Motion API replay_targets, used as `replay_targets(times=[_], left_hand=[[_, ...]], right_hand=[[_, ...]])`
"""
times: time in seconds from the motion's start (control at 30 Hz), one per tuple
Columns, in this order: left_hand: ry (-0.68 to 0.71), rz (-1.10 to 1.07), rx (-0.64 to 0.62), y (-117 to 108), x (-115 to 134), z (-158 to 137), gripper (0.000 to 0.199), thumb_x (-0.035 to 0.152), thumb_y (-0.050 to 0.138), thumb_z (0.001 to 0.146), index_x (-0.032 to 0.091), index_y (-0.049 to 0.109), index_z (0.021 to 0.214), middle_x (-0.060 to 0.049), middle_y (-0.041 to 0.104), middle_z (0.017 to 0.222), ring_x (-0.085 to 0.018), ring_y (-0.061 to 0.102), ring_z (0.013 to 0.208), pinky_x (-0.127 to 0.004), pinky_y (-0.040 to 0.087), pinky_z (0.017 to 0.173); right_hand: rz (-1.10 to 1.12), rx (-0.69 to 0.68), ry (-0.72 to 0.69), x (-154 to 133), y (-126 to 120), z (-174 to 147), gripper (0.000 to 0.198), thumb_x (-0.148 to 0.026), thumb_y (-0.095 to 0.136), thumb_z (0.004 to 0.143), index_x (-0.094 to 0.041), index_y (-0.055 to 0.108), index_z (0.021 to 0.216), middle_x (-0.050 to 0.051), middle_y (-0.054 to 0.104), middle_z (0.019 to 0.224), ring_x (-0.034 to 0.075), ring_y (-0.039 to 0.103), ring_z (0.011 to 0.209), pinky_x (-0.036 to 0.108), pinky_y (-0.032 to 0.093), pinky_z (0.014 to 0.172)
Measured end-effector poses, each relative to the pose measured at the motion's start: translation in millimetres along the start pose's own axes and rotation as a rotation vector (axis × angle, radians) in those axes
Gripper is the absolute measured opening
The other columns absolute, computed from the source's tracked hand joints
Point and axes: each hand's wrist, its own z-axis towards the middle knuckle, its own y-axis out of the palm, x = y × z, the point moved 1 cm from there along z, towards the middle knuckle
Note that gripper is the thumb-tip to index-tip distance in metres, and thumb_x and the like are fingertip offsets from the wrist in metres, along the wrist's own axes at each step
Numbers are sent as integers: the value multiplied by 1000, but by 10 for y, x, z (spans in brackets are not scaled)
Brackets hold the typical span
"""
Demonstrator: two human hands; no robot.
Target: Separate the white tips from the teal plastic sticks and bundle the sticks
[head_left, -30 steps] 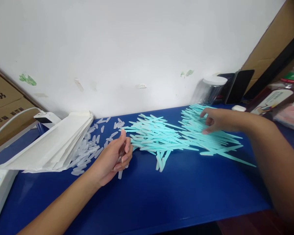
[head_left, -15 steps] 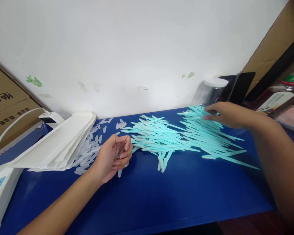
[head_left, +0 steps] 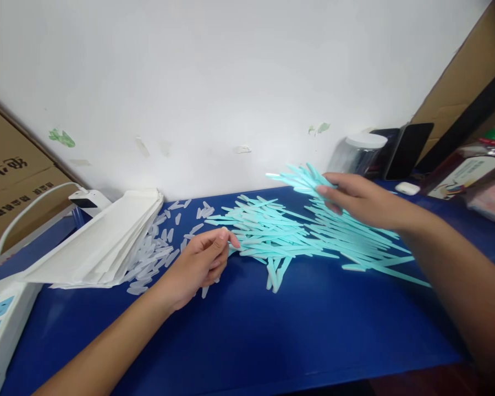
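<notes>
A bunch of turquoise eyebrow razors (head_left: 299, 179) fans out from my right hand (head_left: 350, 198), which is closed on their ends above the right-hand pile of razors (head_left: 355, 236). My left hand (head_left: 206, 258) is curled just left of the middle razor pile (head_left: 264, 225). Small clear plastic caps showed in its palm a moment ago; now the fingers mostly hide them. Loose clear caps (head_left: 148, 261) are scattered to the left of this hand, and a single cap (head_left: 205, 291) lies just beneath it.
White paper sleeves (head_left: 91, 242) are stacked at the left, near a power strip (head_left: 8, 324) and a white device with a cable (head_left: 89, 201). At the right back stand a lidded clear jar (head_left: 361, 154), a dark phone-like slab (head_left: 410, 149) and a labelled bottle (head_left: 464, 170). Behind is a white wall.
My right hand has lifted up and left off the right-hand pile with a bunch of razors. My left hand has turned, its thumb and fingers closing over the palm.
</notes>
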Motion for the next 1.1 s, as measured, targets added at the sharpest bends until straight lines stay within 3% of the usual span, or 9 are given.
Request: replay_targets(times=[0.07,0.2,0.33,0.47,0.63,0.8,0.9,0.97,1.1], left_hand=[[6,39,8,-9,-17,11,42,60,57,106,19,66,104,10,30,64,-4,19,46,-15,18,40],[1,78,57,-44,-41,21,45,63,53,107,20,64,113,9,31,67,-6,19,48,-17,18,41],[48,195,55,-73,-27,3,41,61,51,108,22,59,117,8,36,72,-7,24,50,-20,25,44],[170,435,98,-81,-23,-20,33,56,51,110,23,54,111,8,40,73,-10,31,58,-22,30,53],[229,616,115,-85,-56,-18,35,49,53,110,22,50,88,4,46,76,-13,38,66,-25,32,61],[189,766,21,-65,-39,-17,41,52,46,111,22,67,93,1,56,77,-16,46,66,-26,34,61],[203,846,10,-62,-27,-20,42,49,40,113,22,65,92,-1,60,78,-18,51,68,-26,34,64],[249,980,91,-79,-30,-22,34,42,42,113,23,58,90,0,58,75,-18,50,65,-26,29,63],[353,1335,387,-109,-28,-51,24,36,52,108,24,51,87,-1,50,73,-18,31,55,-31,7,60]], right_hand=[[57,-15,14,-57,100,7,47,-67,47,107,-25,51,87,-1,50,75,19,45,66,33,40,64],[3,-37,-23,-179,250,1,41,-61,43,110,-25,57,97,4,60,92,24,56,84,35,45,76],[-16,-54,-36,-241,359,-21,42,-62,44,109,-25,54,91,3,56,84,23,51,75,35,42,70],[11,-107,-80,-275,459,-41,42,-59,45,111,-25,48,87,0,50,82,20,47,72,34,40,69],[-17,-138,-160,-303,540,-64,43,-57,43,113,-25,46,85,1,53,83,20,48,73,34,37,70],[-54,-119,-188,-311,550,-78,39,-51,44,114,-25,45,85,1,54,84,20,48,73,34,36,70],[-56,-122,-189,-310,536,-71,39,-49,44,114,-24,45,84,1,53,83,20,47,72,34,36,70],[-47,-122,-175,-307,527,-66,39,-50,44,114,-24,46,85,1,52,83,20,47,72,34,36,69],[-16,-121,-153,-331,535,-80,41,-54,44,113,-25,45,84,1,52,81,20,46,70,33,36,67]])
